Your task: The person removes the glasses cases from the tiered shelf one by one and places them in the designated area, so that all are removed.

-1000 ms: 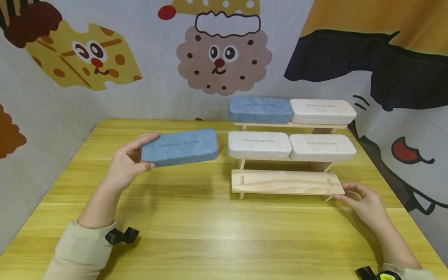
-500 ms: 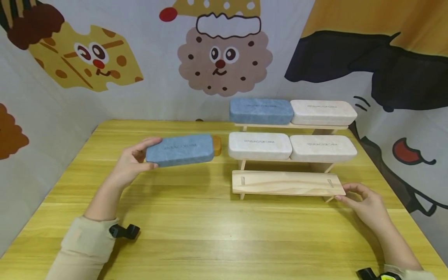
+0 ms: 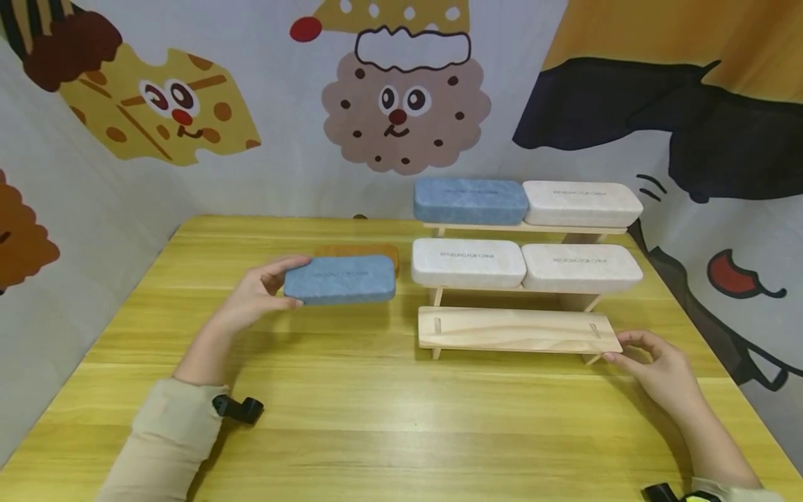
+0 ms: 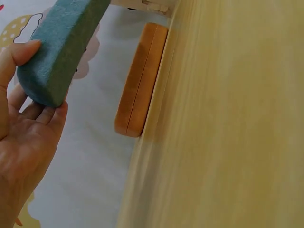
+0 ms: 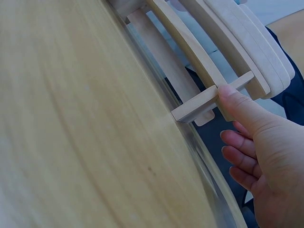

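Matt, felt-like blue case (image 3: 341,279); pale bare-wood rack (image 3: 518,329); smooth glossy wooden table (image 3: 389,418).

Yellow wooden table (image 3: 351,418) carries a three-tier wooden rack (image 3: 514,329) at right rear and an orange case (image 3: 357,249) lying flat

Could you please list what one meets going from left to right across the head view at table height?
left hand → blue case → white case on the middle shelf → second white case beside it → right hand.
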`<state>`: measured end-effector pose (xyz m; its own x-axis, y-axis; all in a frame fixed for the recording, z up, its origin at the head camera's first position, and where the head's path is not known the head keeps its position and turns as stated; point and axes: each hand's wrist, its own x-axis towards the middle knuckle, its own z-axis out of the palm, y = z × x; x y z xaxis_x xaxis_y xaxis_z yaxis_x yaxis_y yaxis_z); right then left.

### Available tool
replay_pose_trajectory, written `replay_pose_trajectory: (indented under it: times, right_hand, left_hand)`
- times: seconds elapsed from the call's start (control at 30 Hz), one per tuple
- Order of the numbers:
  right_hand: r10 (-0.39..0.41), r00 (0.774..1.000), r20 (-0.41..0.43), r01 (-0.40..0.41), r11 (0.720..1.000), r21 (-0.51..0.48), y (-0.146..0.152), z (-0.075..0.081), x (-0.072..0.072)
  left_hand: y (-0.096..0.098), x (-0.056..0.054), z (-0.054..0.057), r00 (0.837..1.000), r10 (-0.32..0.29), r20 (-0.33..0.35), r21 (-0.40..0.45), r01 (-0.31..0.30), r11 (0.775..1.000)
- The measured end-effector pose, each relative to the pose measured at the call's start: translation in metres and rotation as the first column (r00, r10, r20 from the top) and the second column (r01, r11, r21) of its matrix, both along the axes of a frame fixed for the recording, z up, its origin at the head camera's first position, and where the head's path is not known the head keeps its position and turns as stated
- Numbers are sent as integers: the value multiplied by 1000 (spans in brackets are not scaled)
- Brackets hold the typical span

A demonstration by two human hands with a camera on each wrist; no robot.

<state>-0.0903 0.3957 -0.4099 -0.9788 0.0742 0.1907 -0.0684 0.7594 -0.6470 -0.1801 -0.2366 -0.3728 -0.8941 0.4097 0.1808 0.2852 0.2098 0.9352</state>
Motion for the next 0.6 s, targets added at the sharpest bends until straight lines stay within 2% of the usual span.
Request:
replay_pose_trajectory:
  times: [0.23, 0.6]
  right_hand:
    - [0, 1000, 4, 0, 1000, 5, 0, 0, 1]
    - [-3, 1000, 7, 3, 1000, -3, -1, 1, 1]
  left_hand:
    - [6, -6, -8, 999, -33, 26, 17, 33, 999]
    - [7, -10, -20, 995, -14, 100, -10, 15, 1000]
